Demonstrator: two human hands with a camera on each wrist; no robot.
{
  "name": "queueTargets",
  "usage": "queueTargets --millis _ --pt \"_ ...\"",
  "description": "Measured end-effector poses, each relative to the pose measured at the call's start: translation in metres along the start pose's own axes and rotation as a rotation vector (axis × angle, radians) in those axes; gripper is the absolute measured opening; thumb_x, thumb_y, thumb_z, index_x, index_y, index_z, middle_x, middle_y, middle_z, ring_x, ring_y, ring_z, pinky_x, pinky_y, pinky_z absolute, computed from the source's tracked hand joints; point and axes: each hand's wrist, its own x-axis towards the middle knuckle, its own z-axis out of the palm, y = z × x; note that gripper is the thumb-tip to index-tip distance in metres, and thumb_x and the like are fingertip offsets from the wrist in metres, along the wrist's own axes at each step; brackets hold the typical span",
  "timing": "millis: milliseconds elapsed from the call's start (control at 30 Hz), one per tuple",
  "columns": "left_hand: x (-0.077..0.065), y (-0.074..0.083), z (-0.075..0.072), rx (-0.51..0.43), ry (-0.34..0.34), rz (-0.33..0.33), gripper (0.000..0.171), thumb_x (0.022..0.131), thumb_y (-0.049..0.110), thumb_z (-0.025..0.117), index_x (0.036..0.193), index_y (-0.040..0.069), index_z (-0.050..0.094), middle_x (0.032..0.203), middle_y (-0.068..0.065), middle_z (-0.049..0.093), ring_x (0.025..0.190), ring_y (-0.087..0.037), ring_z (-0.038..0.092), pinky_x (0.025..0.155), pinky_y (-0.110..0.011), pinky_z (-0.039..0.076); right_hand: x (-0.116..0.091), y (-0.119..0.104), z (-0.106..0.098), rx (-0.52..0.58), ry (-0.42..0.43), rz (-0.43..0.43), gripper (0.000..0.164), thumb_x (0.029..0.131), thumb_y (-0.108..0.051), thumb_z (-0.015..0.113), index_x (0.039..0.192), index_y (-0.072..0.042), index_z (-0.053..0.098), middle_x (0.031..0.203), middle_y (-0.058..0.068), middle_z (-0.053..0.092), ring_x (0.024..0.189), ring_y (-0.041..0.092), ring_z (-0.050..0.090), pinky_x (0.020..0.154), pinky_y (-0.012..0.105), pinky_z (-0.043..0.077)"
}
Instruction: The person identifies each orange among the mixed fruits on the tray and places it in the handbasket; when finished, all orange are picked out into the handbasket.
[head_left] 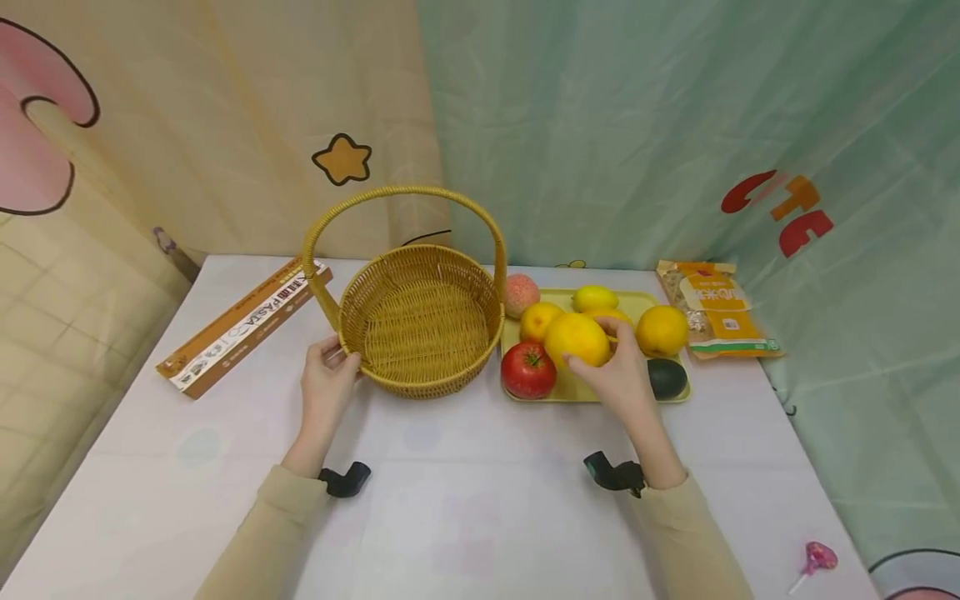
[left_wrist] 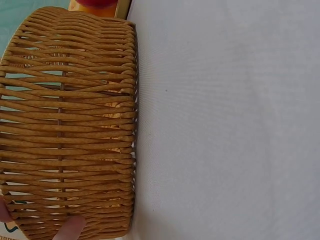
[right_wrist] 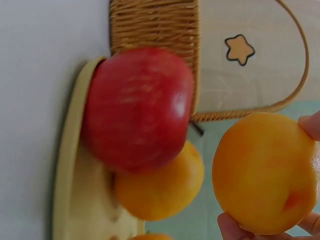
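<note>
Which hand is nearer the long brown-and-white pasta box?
Left. The left hand is right of the box, gripping the round woven golden-brown basket; the right hand is farther right, past the basket, holding a round yellow fruit.

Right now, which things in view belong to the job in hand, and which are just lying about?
In the job, it seems:
basket, held at its side by the left grip
yellow fruit, in the right grip
tray and its produce, likely

Lying about, apparently:
pasta box, left of the basket
orange packet, right of the tray
lollipop, near right
</note>
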Motion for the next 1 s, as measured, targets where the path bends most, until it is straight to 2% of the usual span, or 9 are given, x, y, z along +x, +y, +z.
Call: queueTargets --millis 133,267,333,500,600,733,1000 --pt "0.0 0.0 0.001 -0.001 -0.012 0.009 0.054 0.097 0.006 0.052 0.145 -0.004 0.031 0.143 -0.025 0.046 0.126 -0.03 0.052 0.087 -0.021 0.057 0.006 -0.03 0.014 0.08 -0.043 -0.057 0.076 0.082 -0.025 0.077 0.142 -0.006 0.036 0.141 0.018 0.045 0.122 0.035 0.048 0.105 0.051 0.047" --pt "0.0 -0.001 0.003 0.006 -0.016 0.015 0.054 0.097 0.006 0.052 0.145 -0.004 0.03 0.142 -0.026 0.045 0.126 -0.031 0.052 0.081 -0.014 0.057 0.011 -0.054 0.041 0.145 -0.1 -0.137 0.075 0.08 -0.026 0.078 0.142 -0.01 0.038 0.139 0.013 0.046 0.12 0.031 0.05 0.101 0.048 0.051" --pt "0.001 -0.001 0.003 0.008 -0.023 0.017 0.054 0.097 0.005 0.052 0.145 -0.005 0.03 0.142 -0.026 0.045 0.126 -0.032 0.051 0.078 -0.011 0.055 0.013 -0.063 0.058 0.15 -0.126 -0.189 0.075 0.081 -0.027 0.078 0.142 -0.011 0.039 0.139 0.011 0.047 0.12 0.029 0.05 0.101 0.048 0.05" --pt "0.004 -0.001 0.007 -0.013 -0.055 0.004 0.054 0.097 0.004 0.053 0.145 -0.006 0.029 0.142 -0.027 0.044 0.127 -0.033 0.05 0.079 -0.012 0.056 0.02 -0.079 0.102 0.073 -0.199 -0.282 0.069 0.083 -0.033 0.074 0.142 -0.015 0.043 0.135 0.011 0.048 0.114 0.028 0.052 0.098 0.049 0.05" --pt "0.004 -0.001 0.008 -0.038 -0.057 -0.013 0.054 0.098 0.003 0.053 0.145 -0.006 0.028 0.143 -0.027 0.043 0.126 -0.032 0.05 0.079 -0.011 0.055 0.025 -0.085 0.129 0.035 -0.271 -0.293 0.067 0.084 -0.033 0.074 0.141 -0.015 0.045 0.134 0.013 0.048 0.113 0.029 0.054 0.097 0.049 0.052" --pt "0.002 0.0 0.007 -0.06 -0.047 -0.012 0.054 0.098 0.003 0.052 0.146 -0.005 0.028 0.145 -0.026 0.041 0.127 -0.031 0.049 0.077 -0.01 0.055 0.033 -0.093 0.157 0.026 -0.365 -0.254 0.066 0.083 -0.029 0.077 0.14 -0.014 0.046 0.135 0.013 0.049 0.116 0.03 0.054 0.1 0.048 0.05" --pt "-0.001 0.001 0.0 -0.079 -0.035 -0.001 0.054 0.099 0.004 0.051 0.146 -0.005 0.026 0.146 -0.026 0.038 0.128 -0.032 0.047 0.075 -0.008 0.054 0.048 -0.109 0.19 0.015 -0.473 -0.184 0.07 0.081 -0.026 0.082 0.139 -0.011 0.047 0.138 0.011 0.053 0.12 0.028 0.053 0.102 0.043 0.048"
